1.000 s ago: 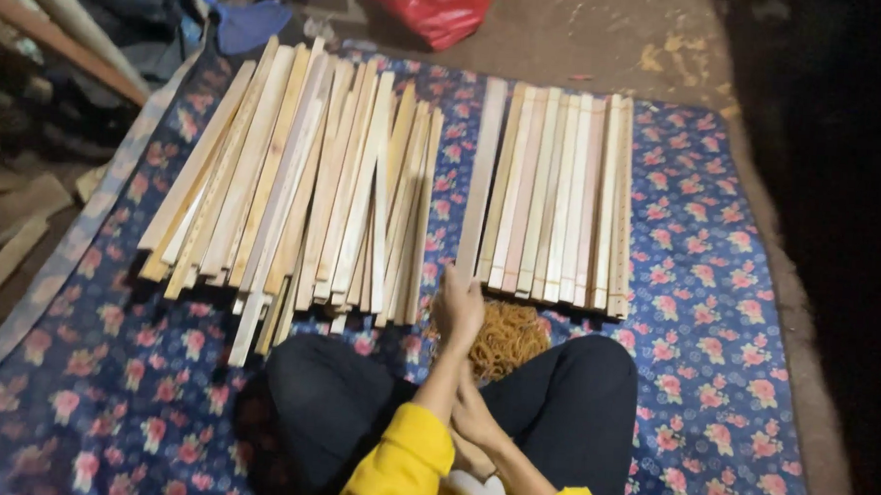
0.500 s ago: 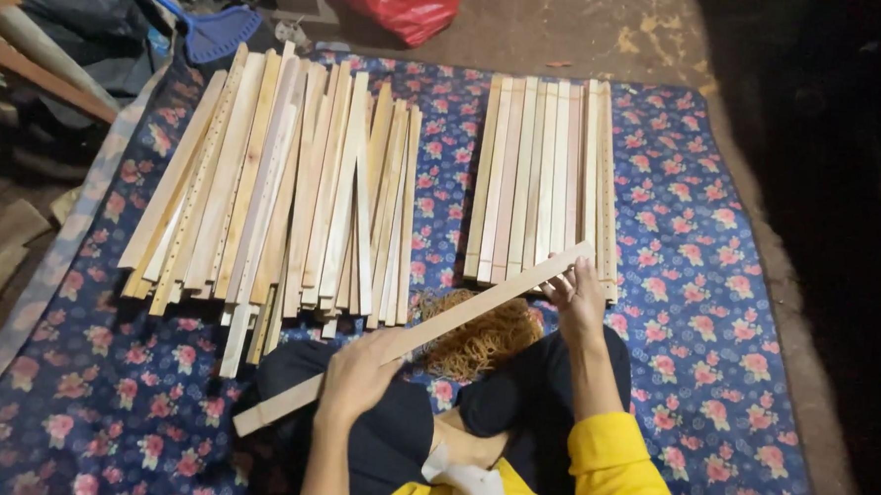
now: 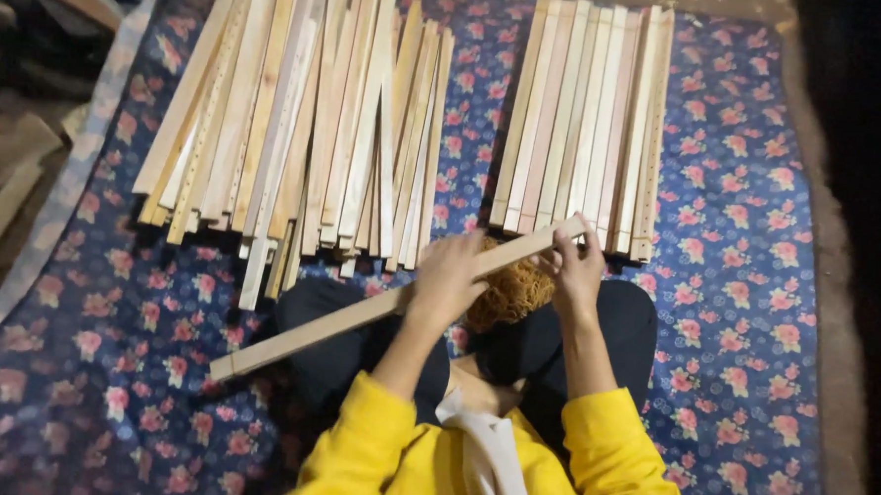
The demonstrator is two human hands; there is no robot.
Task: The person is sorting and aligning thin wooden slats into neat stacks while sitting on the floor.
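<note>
A long pale wooden slat (image 3: 338, 322) lies slanted across the person's lap, its low end out over the left knee and its high end up by the neat stack ahead. The left hand (image 3: 446, 275) is clenched round the slat near its middle, fingers folded over the top edge. The right hand (image 3: 575, 268) grips the slat's upper end, fingertips pinching it just in front of the stack. Between the two hands, under the slat, sits a tangled bundle of yellow-brown fibre (image 3: 511, 293), resting on the dark trousers (image 3: 357, 348). Yellow sleeves (image 3: 610, 453) cover both forearms. Beyond the hands, a tidy row of slats (image 3: 585, 115) lies side by side on the right, and a looser, fanned pile of slats (image 3: 297, 122) lies on the left. Everything rests on a blue floral cloth (image 3: 738, 241) spread on the floor
</note>
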